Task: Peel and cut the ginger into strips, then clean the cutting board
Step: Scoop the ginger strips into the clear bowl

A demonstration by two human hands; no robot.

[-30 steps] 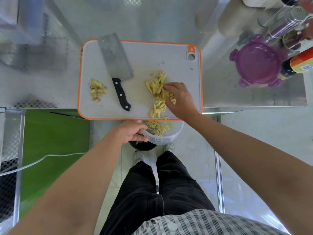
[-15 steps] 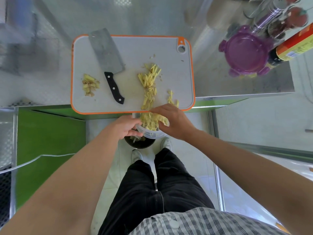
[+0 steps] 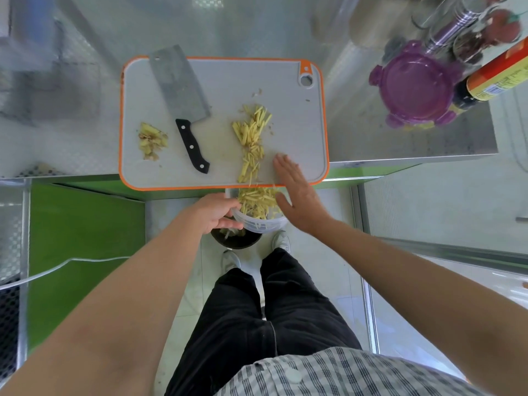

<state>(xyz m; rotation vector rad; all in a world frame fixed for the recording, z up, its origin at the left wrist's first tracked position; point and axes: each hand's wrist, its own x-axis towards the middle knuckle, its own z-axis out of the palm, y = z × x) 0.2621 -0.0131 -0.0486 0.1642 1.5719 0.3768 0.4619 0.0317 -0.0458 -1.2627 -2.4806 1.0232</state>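
Note:
A grey cutting board [image 3: 223, 81] with an orange rim lies on the steel counter. Ginger strips [image 3: 251, 135] run in a line down its middle right. More strips fill a clear plastic container [image 3: 264, 224] held just below the board's front edge. My left hand [image 3: 217, 211] grips that container by its left rim. My right hand [image 3: 297, 192] is flat with straight fingers, its fingertips on the board's front edge beside the strips. A cleaver [image 3: 183, 95] with a black handle lies on the board's left half. A small heap of ginger peel [image 3: 151, 140] sits at the far left.
A purple lidded container [image 3: 414, 87], a sauce bottle [image 3: 497, 72] and several jars stand on the counter at the right. A dark bin [image 3: 237, 240] sits on the floor under the clear container, between the counter and my feet.
My right hand swept strips off the board into the container, then opened flat and moved back up to the board's front edge. The left hand kept holding the container.

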